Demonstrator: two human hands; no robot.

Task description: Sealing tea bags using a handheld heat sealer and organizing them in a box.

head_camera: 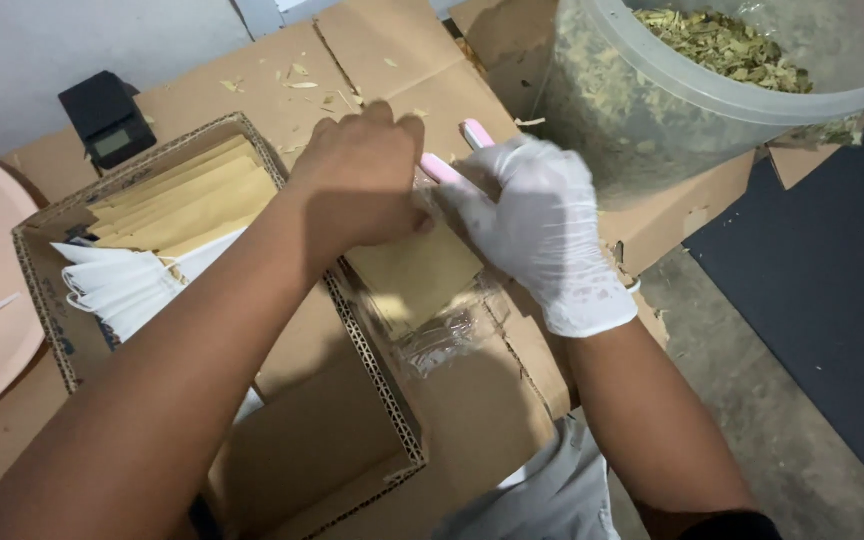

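Two hands work on a clear bag holding a brown packet over a cardboard-covered surface (392,60).

The bare left hand (362,175) is curled closed on the top edge of the clear bag (432,300), just beside a pink tool (452,160). The gloved right hand (542,225) grips that tool and the bag's edge. The bag lies at the right rim of a cardboard box (302,440) of brown envelopes (177,200); a plastic tub (672,90) of dried leaves stands behind.
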